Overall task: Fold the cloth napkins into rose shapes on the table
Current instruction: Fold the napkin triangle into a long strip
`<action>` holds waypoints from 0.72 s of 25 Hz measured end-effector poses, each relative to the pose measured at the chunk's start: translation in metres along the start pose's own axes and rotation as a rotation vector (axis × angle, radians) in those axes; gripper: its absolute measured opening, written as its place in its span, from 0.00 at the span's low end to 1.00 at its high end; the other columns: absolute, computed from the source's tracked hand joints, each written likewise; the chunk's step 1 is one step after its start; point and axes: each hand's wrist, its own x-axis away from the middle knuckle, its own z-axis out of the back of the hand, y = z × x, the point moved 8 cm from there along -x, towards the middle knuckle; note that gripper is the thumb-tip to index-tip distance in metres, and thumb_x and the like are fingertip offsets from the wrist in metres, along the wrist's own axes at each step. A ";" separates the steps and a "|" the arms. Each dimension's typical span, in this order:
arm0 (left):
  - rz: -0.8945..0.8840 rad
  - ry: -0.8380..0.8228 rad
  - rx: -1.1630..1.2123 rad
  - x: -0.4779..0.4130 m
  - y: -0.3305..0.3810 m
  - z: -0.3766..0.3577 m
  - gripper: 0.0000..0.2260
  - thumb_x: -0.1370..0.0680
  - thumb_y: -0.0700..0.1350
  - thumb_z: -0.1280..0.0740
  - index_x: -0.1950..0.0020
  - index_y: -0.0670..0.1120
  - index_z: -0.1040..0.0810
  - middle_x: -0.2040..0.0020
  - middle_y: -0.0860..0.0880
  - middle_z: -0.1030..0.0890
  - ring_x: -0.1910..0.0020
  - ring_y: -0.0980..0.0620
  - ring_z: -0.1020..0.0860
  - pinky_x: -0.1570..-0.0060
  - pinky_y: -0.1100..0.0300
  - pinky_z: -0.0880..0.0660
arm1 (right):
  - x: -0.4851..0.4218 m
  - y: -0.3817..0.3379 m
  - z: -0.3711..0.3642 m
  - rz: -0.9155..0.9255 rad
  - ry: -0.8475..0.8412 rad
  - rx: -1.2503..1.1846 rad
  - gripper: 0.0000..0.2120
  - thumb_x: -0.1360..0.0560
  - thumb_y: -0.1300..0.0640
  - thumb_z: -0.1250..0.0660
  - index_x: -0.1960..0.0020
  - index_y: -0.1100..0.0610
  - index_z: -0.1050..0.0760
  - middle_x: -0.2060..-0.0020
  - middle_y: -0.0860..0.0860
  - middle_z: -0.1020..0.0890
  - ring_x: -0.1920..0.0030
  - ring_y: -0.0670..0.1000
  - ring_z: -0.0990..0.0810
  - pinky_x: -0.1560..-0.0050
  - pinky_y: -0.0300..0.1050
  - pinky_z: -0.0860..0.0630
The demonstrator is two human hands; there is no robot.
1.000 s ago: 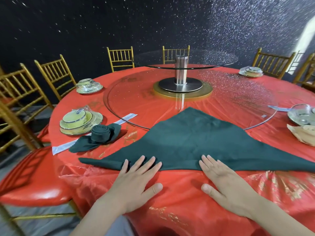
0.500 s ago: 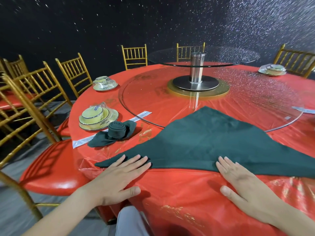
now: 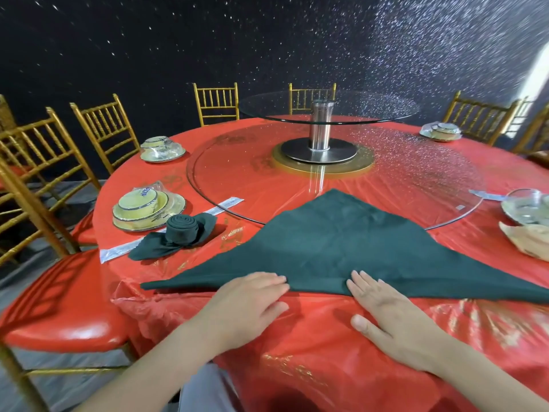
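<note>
A dark green cloth napkin (image 3: 341, 245) lies flat as a wide triangle on the red table (image 3: 341, 328), its long edge toward me and its tip over the glass turntable's rim. My left hand (image 3: 249, 304) lies flat with straight fingers touching the napkin's near edge, left of centre. My right hand (image 3: 389, 316) lies flat too, its fingertips on the same edge. A second green napkin (image 3: 178, 233), rolled into a rose shape, sits to the left near a place setting.
A glass turntable (image 3: 237, 162) with a steel pedestal (image 3: 319, 135) fills the table's middle. Wrapped dish sets (image 3: 145, 208) sit around the rim, with a tan napkin (image 3: 525, 239) at right. Gold chairs ring the table; a red seat (image 3: 56, 304) is at near left.
Both hands have slid inward along the napkin's near edge toward its centre, and they lie closer together. The camera has swung back to the right.
</note>
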 end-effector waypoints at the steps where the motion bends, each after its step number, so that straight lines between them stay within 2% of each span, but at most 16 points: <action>1: -0.039 0.017 -0.007 -0.011 0.013 -0.004 0.24 0.22 0.58 0.51 0.41 0.48 0.21 0.42 0.52 0.19 0.41 0.51 0.22 0.43 0.56 0.23 | 0.003 -0.004 0.004 0.000 -0.048 -0.035 0.53 0.41 0.23 0.78 0.25 0.52 0.60 0.29 0.42 0.61 0.27 0.41 0.63 0.32 0.31 0.68; 3: -0.014 -0.055 -0.035 -0.029 0.027 -0.013 0.27 0.24 0.58 0.56 0.42 0.48 0.23 0.44 0.53 0.20 0.42 0.50 0.24 0.48 0.54 0.23 | 0.005 -0.002 0.017 0.034 -0.028 -0.125 0.54 0.40 0.21 0.73 0.24 0.51 0.54 0.28 0.40 0.56 0.27 0.37 0.59 0.33 0.27 0.65; 5: 0.034 -0.113 -0.091 -0.039 0.021 -0.019 0.23 0.21 0.56 0.54 0.41 0.48 0.24 0.42 0.53 0.22 0.40 0.50 0.26 0.46 0.51 0.26 | 0.009 0.012 0.028 0.068 0.057 -0.077 0.48 0.34 0.23 0.65 0.25 0.51 0.43 0.28 0.40 0.47 0.28 0.36 0.50 0.31 0.26 0.55; 6: 0.055 -0.126 -0.113 -0.043 0.017 -0.020 0.18 0.19 0.54 0.49 0.40 0.49 0.24 0.41 0.53 0.23 0.40 0.50 0.27 0.45 0.51 0.26 | 0.013 0.018 0.038 0.048 0.091 -0.010 0.42 0.29 0.26 0.60 0.29 0.52 0.34 0.29 0.43 0.39 0.29 0.37 0.43 0.31 0.30 0.44; 7: 0.064 -0.128 -0.125 -0.046 0.016 -0.019 0.15 0.19 0.52 0.46 0.40 0.49 0.24 0.42 0.53 0.23 0.40 0.50 0.27 0.45 0.51 0.27 | 0.019 0.029 0.049 0.036 0.182 0.044 0.33 0.25 0.32 0.52 0.35 0.53 0.26 0.32 0.46 0.29 0.32 0.40 0.33 0.35 0.36 0.32; 8: 0.062 -0.128 -0.129 -0.047 0.015 -0.021 0.13 0.19 0.51 0.44 0.40 0.49 0.24 0.42 0.53 0.23 0.41 0.50 0.27 0.45 0.51 0.27 | 0.025 0.039 0.058 0.036 0.249 0.099 0.25 0.24 0.39 0.47 0.43 0.53 0.20 0.38 0.50 0.22 0.37 0.45 0.25 0.43 0.43 0.24; 9: 0.056 -0.129 -0.123 -0.047 0.015 -0.022 0.13 0.19 0.51 0.43 0.40 0.49 0.24 0.43 0.52 0.23 0.41 0.50 0.26 0.46 0.51 0.27 | 0.029 0.045 0.063 0.038 0.279 0.167 0.20 0.26 0.44 0.44 0.48 0.53 0.18 0.44 0.51 0.19 0.43 0.49 0.20 0.50 0.47 0.20; 11: 0.051 -0.131 -0.102 -0.049 0.015 -0.022 0.13 0.19 0.51 0.43 0.40 0.49 0.24 0.44 0.52 0.23 0.42 0.50 0.26 0.47 0.51 0.26 | 0.036 0.054 0.071 0.041 0.346 0.290 0.17 0.28 0.47 0.42 0.54 0.53 0.16 0.51 0.50 0.16 0.53 0.52 0.17 0.55 0.47 0.20; 14: 0.049 -0.113 -0.111 -0.054 0.015 -0.017 0.12 0.19 0.49 0.44 0.41 0.51 0.24 0.45 0.53 0.24 0.42 0.52 0.27 0.47 0.51 0.26 | 0.038 0.055 0.076 0.046 0.378 0.364 0.15 0.27 0.50 0.43 0.58 0.52 0.18 0.60 0.47 0.20 0.64 0.51 0.21 0.62 0.43 0.24; 18: 0.019 -0.035 -0.027 -0.047 0.015 -0.008 0.12 0.20 0.45 0.45 0.43 0.51 0.23 0.50 0.54 0.21 0.46 0.51 0.24 0.53 0.52 0.25 | 0.044 0.052 0.072 0.057 0.348 0.267 0.14 0.26 0.51 0.44 0.59 0.51 0.21 0.63 0.46 0.23 0.66 0.49 0.22 0.66 0.43 0.25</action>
